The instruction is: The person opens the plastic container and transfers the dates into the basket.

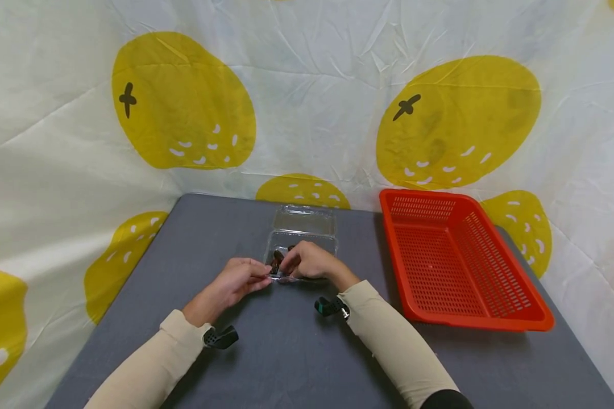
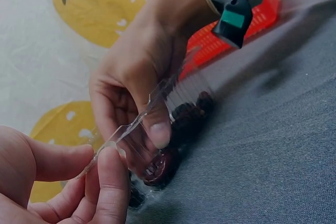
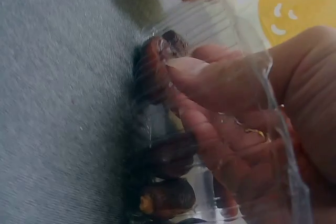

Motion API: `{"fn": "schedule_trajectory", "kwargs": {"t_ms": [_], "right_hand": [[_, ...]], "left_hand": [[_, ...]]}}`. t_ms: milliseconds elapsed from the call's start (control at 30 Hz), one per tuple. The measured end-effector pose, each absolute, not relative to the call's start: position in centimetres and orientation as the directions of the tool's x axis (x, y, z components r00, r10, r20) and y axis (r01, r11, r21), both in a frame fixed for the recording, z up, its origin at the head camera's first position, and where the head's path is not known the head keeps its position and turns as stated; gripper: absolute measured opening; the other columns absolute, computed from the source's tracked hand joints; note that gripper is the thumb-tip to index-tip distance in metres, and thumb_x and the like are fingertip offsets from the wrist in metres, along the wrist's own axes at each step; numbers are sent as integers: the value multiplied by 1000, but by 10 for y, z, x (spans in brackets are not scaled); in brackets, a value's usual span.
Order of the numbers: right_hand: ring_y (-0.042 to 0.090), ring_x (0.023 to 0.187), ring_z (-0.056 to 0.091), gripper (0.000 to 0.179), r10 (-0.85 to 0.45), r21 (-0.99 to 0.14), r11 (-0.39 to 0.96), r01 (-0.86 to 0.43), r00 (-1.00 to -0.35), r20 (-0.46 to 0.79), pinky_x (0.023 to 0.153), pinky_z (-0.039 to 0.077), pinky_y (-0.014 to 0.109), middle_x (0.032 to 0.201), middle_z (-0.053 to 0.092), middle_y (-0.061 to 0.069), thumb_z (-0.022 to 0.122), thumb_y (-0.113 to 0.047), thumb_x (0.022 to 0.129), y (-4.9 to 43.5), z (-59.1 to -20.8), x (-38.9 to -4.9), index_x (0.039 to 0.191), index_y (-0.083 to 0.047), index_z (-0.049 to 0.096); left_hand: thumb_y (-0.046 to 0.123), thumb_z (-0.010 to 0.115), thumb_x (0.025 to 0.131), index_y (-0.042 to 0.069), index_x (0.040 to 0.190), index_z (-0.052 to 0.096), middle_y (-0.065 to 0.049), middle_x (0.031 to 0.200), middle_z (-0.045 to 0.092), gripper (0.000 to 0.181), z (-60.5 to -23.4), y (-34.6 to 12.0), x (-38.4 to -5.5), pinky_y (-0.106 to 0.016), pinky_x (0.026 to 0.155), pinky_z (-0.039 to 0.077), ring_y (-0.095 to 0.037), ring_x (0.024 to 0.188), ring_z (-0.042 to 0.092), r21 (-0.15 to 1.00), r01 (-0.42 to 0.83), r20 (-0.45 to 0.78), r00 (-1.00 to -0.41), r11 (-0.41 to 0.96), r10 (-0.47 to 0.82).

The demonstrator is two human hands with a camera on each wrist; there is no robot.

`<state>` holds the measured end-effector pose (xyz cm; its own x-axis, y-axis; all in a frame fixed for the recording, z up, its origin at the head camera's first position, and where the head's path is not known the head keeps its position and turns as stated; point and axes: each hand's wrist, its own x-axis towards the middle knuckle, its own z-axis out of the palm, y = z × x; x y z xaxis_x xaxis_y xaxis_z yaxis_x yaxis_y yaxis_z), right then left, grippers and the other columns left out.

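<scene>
A clear plastic clamshell box (image 1: pixel 305 221) lies with its lid folded back, several dark brown dates (image 1: pixel 277 258) inside. My left hand (image 1: pixel 239 279) pinches the near left rim of the box between thumb and fingers, plain in the left wrist view. My right hand (image 1: pixel 311 260) reaches over the near wall into the box. Its thumb and fingers pinch a wrinkled, reddish-brown date (image 3: pixel 151 72) low in the tray, seen through the clear wall. Further dates (image 3: pixel 169 198) lie under the right palm, partly hidden by the fingers.
To the right stands a red perforated plastic basket (image 1: pixel 409 309) on the grey cloth-covered table (image 1: pixel 281 358). A white curtain (image 1: pixel 317 113) with yellow fruit prints hangs behind the table and along its sides.
</scene>
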<state>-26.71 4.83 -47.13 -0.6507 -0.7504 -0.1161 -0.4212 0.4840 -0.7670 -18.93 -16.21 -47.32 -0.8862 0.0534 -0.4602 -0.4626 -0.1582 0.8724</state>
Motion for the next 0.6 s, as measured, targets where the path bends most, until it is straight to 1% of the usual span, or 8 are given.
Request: {"fn": "schedule_trajectory", "kwargs": {"t_ms": [100,233,300,400,600], "right_hand": [[8,84,74,27,-783,-731,489,-476,-608,-128,77,61,20,97,80,10,79,9,80,46,-472,-270,105,-3,81],[3,76,68,24,-813,-670,496,-552,-566,-136,73,58,16,88,79,5,80,7,80,41,-473,-273,101,-5,80],[1,73,65,22,-815,-656,505,-561,-560,-149,71,57,15,84,78,3,78,7,80,40,-473,-273,98,-5,80],[1,72,64,21,-812,-650,516,-558,-560,-165,70,56,15,82,77,2,76,8,80,38,-473,-273,95,-6,79],[3,72,64,19,-819,-637,493,-593,-563,-111,69,57,17,82,76,5,80,7,78,38,-473,-273,91,-6,79]], "left_hand": [[-2,69,96,-8,102,68,-9,91,71,9,-474,-162,-189,-23,70,64,-13,74,70,873,-461,-459,-887,-161,50],[-3,68,97,-9,103,67,-9,91,72,8,-474,-163,-189,-23,70,65,-12,75,69,873,-459,-456,-888,-163,56],[-2,68,97,-7,101,67,-8,90,71,7,-474,-163,-189,-23,70,65,-12,75,69,873,-460,-457,-887,-163,58],[-1,69,97,-6,98,66,-7,87,70,6,-473,-163,-189,-22,70,65,-11,74,69,873,-461,-458,-887,-163,56],[-3,68,96,-4,96,66,-6,86,68,3,-473,-163,-189,-21,71,64,-11,74,68,875,-457,-453,-889,-159,66]]}}
